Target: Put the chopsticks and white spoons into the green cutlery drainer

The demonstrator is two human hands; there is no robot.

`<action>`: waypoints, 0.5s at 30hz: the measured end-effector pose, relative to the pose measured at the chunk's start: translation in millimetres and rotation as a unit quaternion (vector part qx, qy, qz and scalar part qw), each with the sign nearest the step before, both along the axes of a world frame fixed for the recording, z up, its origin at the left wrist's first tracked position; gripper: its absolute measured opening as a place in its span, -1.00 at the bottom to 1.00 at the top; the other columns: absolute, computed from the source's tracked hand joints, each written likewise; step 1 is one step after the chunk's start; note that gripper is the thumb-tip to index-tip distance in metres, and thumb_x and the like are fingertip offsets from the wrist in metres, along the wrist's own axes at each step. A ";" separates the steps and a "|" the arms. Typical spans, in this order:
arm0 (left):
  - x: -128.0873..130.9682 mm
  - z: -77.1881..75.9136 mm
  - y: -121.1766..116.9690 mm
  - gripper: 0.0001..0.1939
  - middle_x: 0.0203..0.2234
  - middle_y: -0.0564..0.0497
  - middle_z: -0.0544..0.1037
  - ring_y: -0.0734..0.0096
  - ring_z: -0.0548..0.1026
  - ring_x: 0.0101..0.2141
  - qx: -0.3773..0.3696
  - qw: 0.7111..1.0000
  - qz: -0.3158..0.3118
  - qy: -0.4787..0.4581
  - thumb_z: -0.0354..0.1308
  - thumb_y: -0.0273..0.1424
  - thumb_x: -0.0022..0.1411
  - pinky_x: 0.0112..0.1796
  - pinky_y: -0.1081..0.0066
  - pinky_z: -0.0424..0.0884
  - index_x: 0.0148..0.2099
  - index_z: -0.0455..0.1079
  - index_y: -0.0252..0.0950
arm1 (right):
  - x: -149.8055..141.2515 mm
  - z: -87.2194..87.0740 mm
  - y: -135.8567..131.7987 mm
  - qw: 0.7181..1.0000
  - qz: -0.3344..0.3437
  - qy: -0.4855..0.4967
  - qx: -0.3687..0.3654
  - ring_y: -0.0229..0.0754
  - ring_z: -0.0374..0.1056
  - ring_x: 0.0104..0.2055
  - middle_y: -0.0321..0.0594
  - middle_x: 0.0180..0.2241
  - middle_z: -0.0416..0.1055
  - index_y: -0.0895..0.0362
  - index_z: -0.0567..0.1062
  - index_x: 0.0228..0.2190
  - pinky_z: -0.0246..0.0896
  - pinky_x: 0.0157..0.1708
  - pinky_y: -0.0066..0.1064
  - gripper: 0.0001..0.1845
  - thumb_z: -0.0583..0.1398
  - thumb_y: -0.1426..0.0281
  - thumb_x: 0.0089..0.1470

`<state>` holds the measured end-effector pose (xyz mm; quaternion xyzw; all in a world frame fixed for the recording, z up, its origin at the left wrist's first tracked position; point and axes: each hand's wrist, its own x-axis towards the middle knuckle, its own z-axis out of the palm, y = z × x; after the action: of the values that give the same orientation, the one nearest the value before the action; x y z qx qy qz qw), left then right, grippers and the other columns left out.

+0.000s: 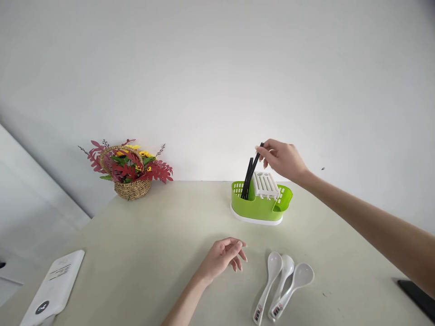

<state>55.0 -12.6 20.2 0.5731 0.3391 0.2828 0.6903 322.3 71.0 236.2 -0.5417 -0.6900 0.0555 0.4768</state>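
Observation:
My right hand (pixel 278 156) pinches the top of black chopsticks (pixel 255 161), whose lower ends stand inside the green utensil caddy (pixel 253 209). Beside them, more black chopsticks (pixel 247 174) lean in the caddy's left compartment. A white slotted rack (pixel 267 185) sits over the caddy's middle. My left hand (pixel 224 258) hovers over or rests on the table in front of the caddy, fingers loosely curled and apart, with nothing in it. To its right lie three white spoons (pixel 274 267), handles toward me.
A wicker basket (pixel 133 188) with red and yellow artificial flowers stands at the back left, near the wall. On the left edge of the table (pixel 163 226) lies a white flat object (pixel 54 285) with printed text. A black object (pixel 416 294) lies at the right edge.

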 end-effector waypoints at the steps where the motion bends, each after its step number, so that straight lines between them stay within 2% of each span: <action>1: 0.0 -0.4 0.0 -0.43 -0.32 -0.09 0.60 0.45 0.55 -0.47 -0.002 1.000 -0.002 -0.001 0.18 0.06 0.33 -0.42 0.44 0.37 0.03 0.47 -0.39 | -3.7 -6.0 4.9 1.000 0.008 -0.010 -0.012 -0.28 0.43 -0.59 -0.28 -0.50 0.57 0.06 0.44 -0.42 0.21 -0.57 -0.44 -0.66 0.19 0.11 0.31; 4: 0.6 -0.3 -0.1 -0.44 -0.32 -0.09 0.60 0.46 0.54 -0.47 -0.005 1.000 -0.008 0.001 0.21 0.04 0.32 -0.42 0.45 0.37 0.02 0.46 -0.39 | -11.8 -23.9 20.6 0.998 0.031 -0.033 -0.042 -0.26 0.47 -0.55 -0.30 -0.45 0.60 0.05 0.44 -0.40 0.18 -0.60 -0.46 -0.69 0.17 0.13 0.31; 8: 2.4 2.5 -0.4 -0.46 -0.33 -0.08 0.61 0.48 0.53 -0.49 -0.008 1.000 -0.010 0.008 0.25 0.02 0.30 -0.44 0.46 0.37 -0.01 0.47 -0.39 | -17.0 -42.4 42.3 0.995 0.033 -0.060 -0.073 -0.24 0.50 -0.53 -0.33 -0.43 0.62 0.03 0.43 -0.40 0.26 -0.53 -0.43 -0.69 0.13 0.13 0.32; 12: 5.1 4.8 -0.6 -0.49 -0.35 -0.07 0.60 0.49 0.51 -0.49 -0.013 1.000 -0.011 0.012 0.27 0.00 0.28 -0.44 0.45 0.36 -0.03 0.47 -0.38 | -19.3 -52.8 62.3 0.992 0.039 -0.074 -0.093 -0.23 0.51 -0.51 -0.33 -0.45 0.63 0.03 0.42 -0.44 0.34 -0.38 -0.38 -0.69 0.14 0.18 0.33; 15: 6.6 5.2 -0.9 -0.51 -0.35 -0.06 0.60 0.50 0.50 -0.49 -0.010 1.000 -0.016 0.018 0.28 -0.02 0.28 -0.43 0.45 0.36 -0.04 0.49 -0.37 | -19.6 -58.1 74.0 0.989 0.040 -0.081 -0.113 -0.20 0.52 -0.51 -0.32 -0.48 0.62 0.03 0.43 -0.45 0.36 -0.37 -0.36 -0.68 0.14 0.20 0.33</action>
<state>61.6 -13.5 25.4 0.5767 0.3448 0.2577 0.6944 302.7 145.0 178.2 -0.5670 -0.7366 0.1083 0.3525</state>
